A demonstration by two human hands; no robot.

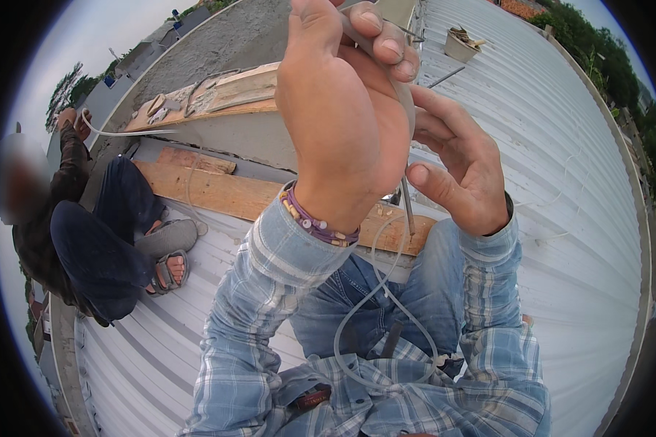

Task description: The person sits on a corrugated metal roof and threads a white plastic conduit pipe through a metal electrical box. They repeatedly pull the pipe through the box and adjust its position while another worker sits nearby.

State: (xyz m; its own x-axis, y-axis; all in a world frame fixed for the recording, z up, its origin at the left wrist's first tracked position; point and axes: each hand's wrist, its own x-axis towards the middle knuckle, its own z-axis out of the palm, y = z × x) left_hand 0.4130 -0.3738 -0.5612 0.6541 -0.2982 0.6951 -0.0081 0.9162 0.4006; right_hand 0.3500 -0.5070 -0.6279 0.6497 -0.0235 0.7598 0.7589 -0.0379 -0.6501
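My left hand [350, 109] is raised high in the centre, fingers wrapped round a long grey strip or pipe [405, 95] that is partly hidden by the palm. A beaded bracelet [321, 222] circles that wrist. Just right of it, my right hand [455, 167] has thumb and fingers apart and curved beside the grey piece; the fingertips are partly hidden. A thin metal rod [409, 218] shows below, near my right thumb. A translucent thin tube [340, 331] loops down over my lap and shirt.
Another person [95, 240] sits at left, hands [73, 120] on a white tube. Wooden planks [211, 193] lie on the corrugated metal roof [561, 291]. A concrete ledge [219, 135] carries boards and debris. A bucket [461, 47] stands behind. The roof's edge [638, 218] runs along the right.
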